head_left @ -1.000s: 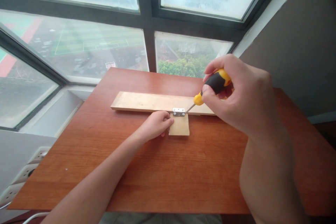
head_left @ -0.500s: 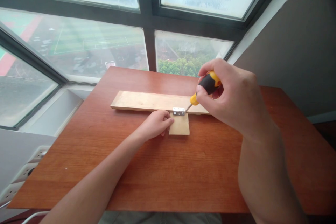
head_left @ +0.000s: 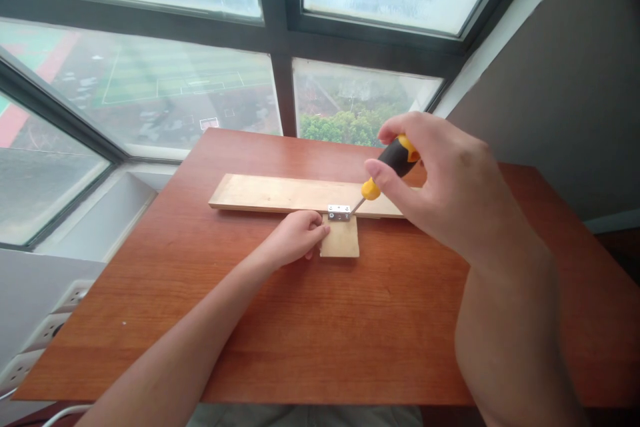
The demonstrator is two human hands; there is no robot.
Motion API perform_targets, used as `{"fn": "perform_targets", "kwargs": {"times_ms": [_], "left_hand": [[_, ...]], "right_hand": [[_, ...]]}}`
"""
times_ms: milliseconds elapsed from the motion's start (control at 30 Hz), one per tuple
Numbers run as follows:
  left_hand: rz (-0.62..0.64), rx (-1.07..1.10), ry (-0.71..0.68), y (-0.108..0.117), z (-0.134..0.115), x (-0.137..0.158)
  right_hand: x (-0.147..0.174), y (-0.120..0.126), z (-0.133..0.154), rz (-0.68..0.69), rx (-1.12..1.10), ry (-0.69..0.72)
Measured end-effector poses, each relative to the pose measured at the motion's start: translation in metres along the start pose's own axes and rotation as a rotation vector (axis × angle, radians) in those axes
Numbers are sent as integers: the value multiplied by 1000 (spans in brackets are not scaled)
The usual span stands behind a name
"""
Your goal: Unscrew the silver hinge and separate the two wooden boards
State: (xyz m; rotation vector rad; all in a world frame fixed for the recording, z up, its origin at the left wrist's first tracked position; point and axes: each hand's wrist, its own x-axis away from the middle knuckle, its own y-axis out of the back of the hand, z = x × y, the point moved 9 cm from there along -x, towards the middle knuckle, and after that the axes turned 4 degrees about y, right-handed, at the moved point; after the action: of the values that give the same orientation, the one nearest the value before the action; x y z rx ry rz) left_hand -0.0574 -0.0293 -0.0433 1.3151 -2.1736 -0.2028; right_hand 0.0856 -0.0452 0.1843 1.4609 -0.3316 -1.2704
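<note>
My right hand (head_left: 435, 180) grips a black and yellow screwdriver (head_left: 397, 159) by its handle, the thumb lifted a little along the near side. The shaft slants down to the left, its tip at the right end of a small silver hinge (head_left: 339, 213). That hinge lies across the joint between a long pale wooden board (head_left: 280, 192) and a small square piece of wood (head_left: 341, 240). My left hand (head_left: 303, 235) is closed on the left edge of the small piece, thumb on top, other fingers curled at its side. The board's right end is hidden behind my right hand.
A reddish-brown table (head_left: 320, 327) bears the boards. Behind it stand large windows with dark frames (head_left: 283, 93). Wall sockets (head_left: 47, 330) and a white cable (head_left: 67, 413) are at the lower left, beside the table's edge.
The fingers of my right hand have loosened and shifted on the screwdriver handle, the thumb moving up and left. My left hand, the hinge and the wood stay in place.
</note>
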Motion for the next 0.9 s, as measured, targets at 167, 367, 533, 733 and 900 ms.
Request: {"fn": "perform_targets", "kwargs": {"times_ms": [167,367,533,733,900], "left_hand": [[10,-2,1,0,0,0],[5,-4,-5,0,1,0],[11,6,-11,0,2,-1],[12,17,-10,-1,3,-1],[11,3,-19,0,1,-1]], "right_hand": [[-2,1,6,-1,-54,49],[-2,1,13,8,-82,83],[-3,2,9,-41,-36,53],[-2,1,13,20,-79,72],[-2,-3,-8,-42,54,-75]]}}
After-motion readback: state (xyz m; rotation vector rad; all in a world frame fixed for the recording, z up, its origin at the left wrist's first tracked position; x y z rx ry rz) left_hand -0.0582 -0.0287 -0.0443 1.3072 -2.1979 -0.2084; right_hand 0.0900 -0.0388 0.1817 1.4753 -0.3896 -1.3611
